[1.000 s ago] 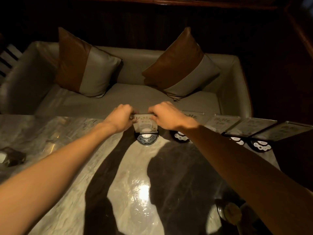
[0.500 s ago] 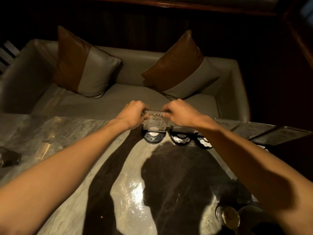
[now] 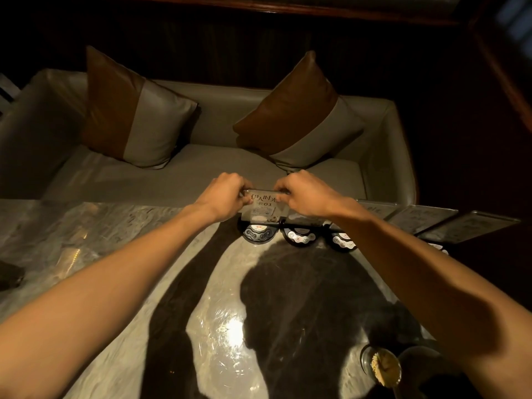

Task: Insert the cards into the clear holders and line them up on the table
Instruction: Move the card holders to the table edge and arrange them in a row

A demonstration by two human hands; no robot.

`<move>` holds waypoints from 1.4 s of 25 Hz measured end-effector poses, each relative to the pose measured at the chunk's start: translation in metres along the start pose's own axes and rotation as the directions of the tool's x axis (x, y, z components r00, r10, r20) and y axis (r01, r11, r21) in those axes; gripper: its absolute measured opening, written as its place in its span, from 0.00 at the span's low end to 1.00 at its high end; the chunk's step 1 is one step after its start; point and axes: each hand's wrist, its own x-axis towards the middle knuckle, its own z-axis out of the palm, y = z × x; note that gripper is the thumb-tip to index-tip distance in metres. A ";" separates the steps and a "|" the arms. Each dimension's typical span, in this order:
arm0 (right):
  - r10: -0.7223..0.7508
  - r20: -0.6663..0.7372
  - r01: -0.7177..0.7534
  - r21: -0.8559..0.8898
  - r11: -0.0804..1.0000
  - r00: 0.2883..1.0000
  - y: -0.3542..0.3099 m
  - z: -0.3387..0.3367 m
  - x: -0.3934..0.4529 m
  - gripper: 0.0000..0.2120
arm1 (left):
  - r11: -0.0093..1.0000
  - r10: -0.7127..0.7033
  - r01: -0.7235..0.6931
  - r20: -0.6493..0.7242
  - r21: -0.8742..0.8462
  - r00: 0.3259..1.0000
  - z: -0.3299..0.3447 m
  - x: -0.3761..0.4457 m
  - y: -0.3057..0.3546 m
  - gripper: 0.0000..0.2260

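A clear holder (image 3: pixel 262 207) with a printed card in it stands on a round black base (image 3: pixel 258 233) at the far edge of the marble table (image 3: pixel 121 254). My left hand (image 3: pixel 223 197) pinches its upper left corner and my right hand (image 3: pixel 305 194) pinches its upper right corner. To its right runs a row of more holders on black bases (image 3: pixel 298 237), (image 3: pixel 344 241), partly hidden under my right forearm. Further right, several card holders (image 3: pixel 419 218), (image 3: pixel 469 229) continue the row toward the table's right end.
A grey sofa (image 3: pixel 201 174) with two brown-and-grey cushions (image 3: pixel 132 110), (image 3: pixel 299 113) stands just beyond the table. A small glass dish (image 3: pixel 381 367) sits at the near right. A dark object (image 3: pixel 10 276) lies at the left edge.
The view has shifted, so the held holder now sits further right and the row beside it looks closer together. Both hands stay pinched on the holder's top corners.
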 end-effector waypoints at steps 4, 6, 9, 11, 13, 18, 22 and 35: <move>0.022 0.008 -0.022 0.047 0.999 1.000 -0.001 0.003 -0.002 0.07 | 0.999 -0.040 0.041 0.003 -0.021 0.999 0.004 -0.001 -0.005 0.07; 0.023 0.020 -0.023 0.039 0.999 1.000 -0.003 0.003 -0.001 0.08 | 0.997 -0.067 0.069 0.042 -0.033 0.997 0.003 0.000 -0.008 0.07; 0.020 0.033 -0.021 0.023 1.000 0.999 -0.006 0.004 -0.001 0.10 | 0.996 -0.087 0.089 0.102 -0.012 0.991 0.000 0.003 -0.011 0.07; 0.031 0.032 -0.032 0.036 0.999 0.999 -0.004 0.001 -0.006 0.16 | 0.997 -0.078 0.080 0.111 -0.011 0.991 -0.001 0.003 -0.009 0.09; 0.070 -0.011 -0.069 0.072 0.995 0.997 0.005 -0.008 -0.015 0.22 | 0.999 -0.050 0.049 0.101 0.010 0.994 0.000 0.004 -0.002 0.12; 0.196 -0.077 -0.193 0.051 0.980 0.978 0.053 -0.032 -0.059 0.23 | 0.999 0.030 -0.032 0.084 0.020 0.996 0.004 0.015 0.027 0.12; 0.251 -0.066 -0.254 -0.044 0.966 0.966 0.079 -0.035 -0.084 0.20 | 0.997 0.078 -0.078 0.068 -0.002 0.995 0.013 0.019 0.037 0.08; 0.077 -0.161 -0.082 -0.027 0.996 0.984 0.060 0.004 -0.067 0.09 | 0.993 0.115 -0.116 -0.063 -0.012 0.991 0.027 0.010 0.028 0.12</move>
